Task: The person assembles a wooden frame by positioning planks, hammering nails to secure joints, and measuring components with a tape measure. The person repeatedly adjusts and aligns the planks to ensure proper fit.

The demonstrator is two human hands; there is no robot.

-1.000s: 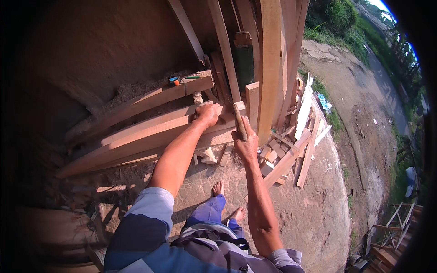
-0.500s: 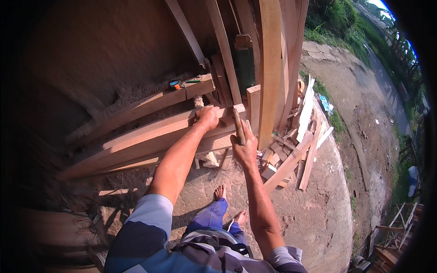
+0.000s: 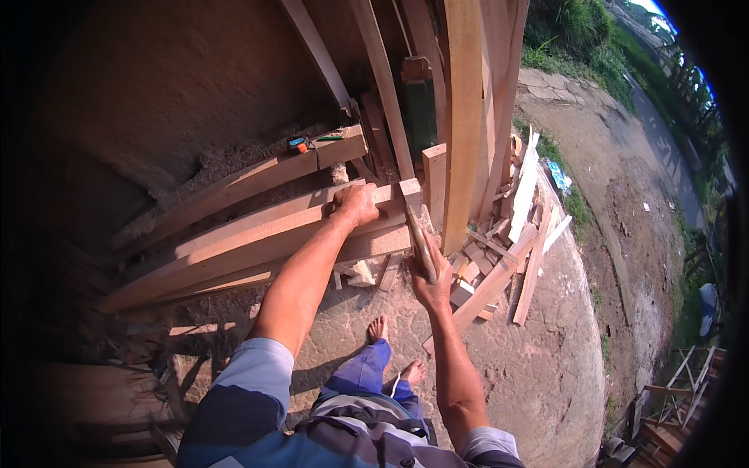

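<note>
My left hand (image 3: 355, 204) presses down on the end of a long pale wooden plank (image 3: 257, 234), one of several lying stacked across a low support. My right hand (image 3: 431, 285) grips the lower end of a long narrow tool (image 3: 417, 230). The tool slants up to the plank ends, just right of my left hand. Its tip sits at the cut end of the top plank (image 3: 409, 189). I cannot tell what kind of tool it is.
An orange tape measure (image 3: 298, 143) and a green pencil (image 3: 328, 138) lie on the upper plank. Tall boards (image 3: 462, 117) lean upright behind. Offcuts (image 3: 515, 234) are piled on the ground at right. My bare feet (image 3: 379, 328) stand on cracked dirt.
My right hand has drawn back toward my body with the tool, which now slants more. My left hand stays on the plank end.
</note>
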